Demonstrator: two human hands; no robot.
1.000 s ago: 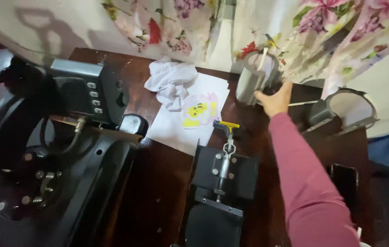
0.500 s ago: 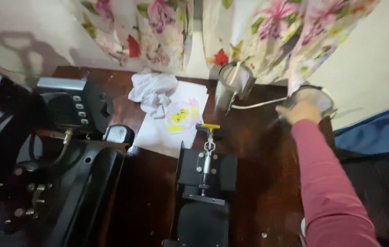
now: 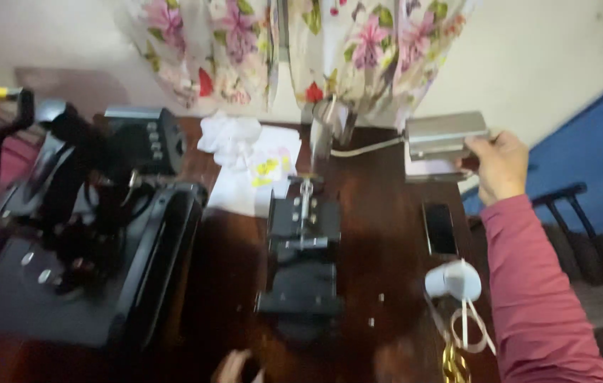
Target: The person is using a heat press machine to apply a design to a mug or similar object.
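The right hand (image 3: 501, 164) is closing its grip around the end of a grey, curved metal heating attachment (image 3: 445, 136), which is sitting at the far right corner of the dark wooden surface (image 3: 379, 241), just below the flowered curtain (image 3: 294, 50). The fingers are wrapping over the right edge of the piece while a pink sleeve (image 3: 539, 291) is trailing back toward the camera. The attachment is looking stiff and fairly heavy for its size, a rigid shell that will not flex, and its smooth casing is likely to be slippery, so the end where the hand is gripping, or the flat sides of the body, are seeming the sound places to take hold; a pale cable (image 3: 362, 149) is running from its left end and will be tugging if the piece is lifted. Just left of that cable a metal cup-shaped piece (image 3: 326, 128) is standing, and beside it a crumpled white cloth (image 3: 230, 135) is lying on a printed sheet of paper (image 3: 259, 177). A small black press (image 3: 301, 248) is occupying the middle, a larger black machine (image 3: 81, 234) the left, and a dark phone (image 3: 440, 228) and a white tape roll (image 3: 452, 281) are lying near the sleeve. At the bottom edge something that may be the left hand (image 3: 237, 367) is peeking in, too blurred to tell its grip.
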